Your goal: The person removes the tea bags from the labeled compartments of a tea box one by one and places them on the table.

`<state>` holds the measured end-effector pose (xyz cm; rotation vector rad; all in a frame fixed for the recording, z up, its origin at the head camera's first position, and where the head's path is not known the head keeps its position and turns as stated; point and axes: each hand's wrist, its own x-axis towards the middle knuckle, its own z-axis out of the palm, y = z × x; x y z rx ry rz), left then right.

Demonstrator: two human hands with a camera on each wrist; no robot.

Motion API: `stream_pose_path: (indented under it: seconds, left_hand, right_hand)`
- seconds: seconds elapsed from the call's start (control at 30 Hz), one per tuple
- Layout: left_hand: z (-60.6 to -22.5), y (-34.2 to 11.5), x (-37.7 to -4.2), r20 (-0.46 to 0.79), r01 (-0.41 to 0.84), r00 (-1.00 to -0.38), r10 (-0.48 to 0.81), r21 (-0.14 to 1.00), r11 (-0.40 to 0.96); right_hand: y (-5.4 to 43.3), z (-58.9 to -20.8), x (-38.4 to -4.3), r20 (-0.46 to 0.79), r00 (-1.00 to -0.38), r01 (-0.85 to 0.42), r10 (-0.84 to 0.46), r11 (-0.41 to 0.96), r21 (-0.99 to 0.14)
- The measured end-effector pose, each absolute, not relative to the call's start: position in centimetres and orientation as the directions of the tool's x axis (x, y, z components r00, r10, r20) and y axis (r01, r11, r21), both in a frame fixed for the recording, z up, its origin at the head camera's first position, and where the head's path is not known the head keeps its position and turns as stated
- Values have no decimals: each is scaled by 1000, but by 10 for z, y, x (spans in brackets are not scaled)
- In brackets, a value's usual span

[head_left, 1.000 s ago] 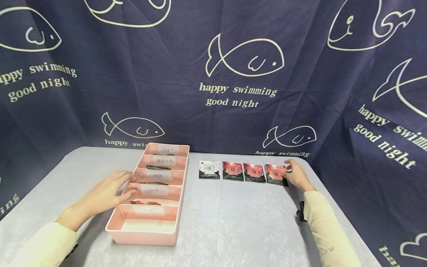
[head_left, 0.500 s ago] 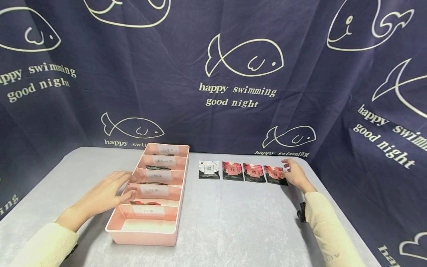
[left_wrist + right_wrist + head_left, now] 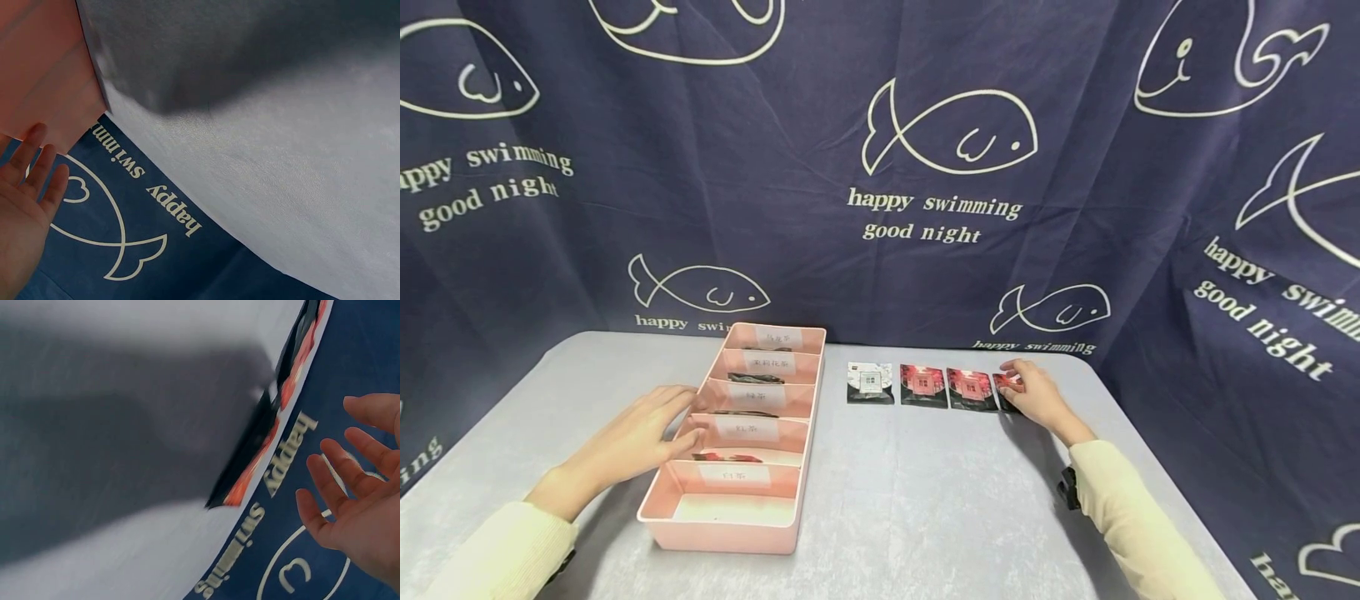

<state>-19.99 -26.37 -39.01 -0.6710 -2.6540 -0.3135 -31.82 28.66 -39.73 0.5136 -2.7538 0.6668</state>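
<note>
My left hand (image 3: 632, 433) rests at the left rim of a long pink divided box (image 3: 722, 536), its fingers loosely bent over the edge. In the left wrist view those fingers lie against the pink wall (image 3: 50, 69). My right hand (image 3: 1039, 398) hovers over the rightmost red-and-black tea sachet (image 3: 1006, 403) and partly hides it. Its fingers are spread and relaxed, with nothing between them in the right wrist view. Two more red-and-black tea sachets, one (image 3: 972, 389) beside it and another (image 3: 923, 386), continue the row leftward. A white-and-black tea sachet (image 3: 870, 383) ends it.
Each compartment carries a white paper label (image 3: 745, 474). Dark sachets (image 3: 754, 378) lie in the back compartments and a red one (image 3: 726, 457) in the second from the front. The front compartment shows a bare floor. A blue fish-print curtain (image 3: 940, 283) stands behind the grey table (image 3: 925, 500).
My right hand has moved left from the right edge of the rightmost sachet to over it, covering more of it. That sachet shifted slightly left earlier. My left hand stays put.
</note>
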Motion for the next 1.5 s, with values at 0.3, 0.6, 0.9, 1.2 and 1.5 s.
stream_pose_path:
  seconds: [0.3,0.6,0.9,1.2,1.5]
  left_hand:
    - [-388,-262,-199,416,500,-811,412,127,856]
    - [-389,-262,-199,417,501,-810,412,128,856]
    - [-391,-264,-200,415,488,-816,404,119,865]
    - [-390,-263,-200,423,492,-811,404,121,862]
    - [-388,-261,-199,427,501,-807,408,129,856]
  right_hand:
    - [249,-390,-305,323,-878,-456,-352,820,-345]
    - [206,-381,-288,334,-830,-543,-446,782,-307]
    - [161,-371,-267,326,-774,-624,-543,741,-248]
    - [129,-367,-253,360,-661,-743,-658,642,-190]
    - [102,-361,-241,340,-599,-795,-725,588,-146]
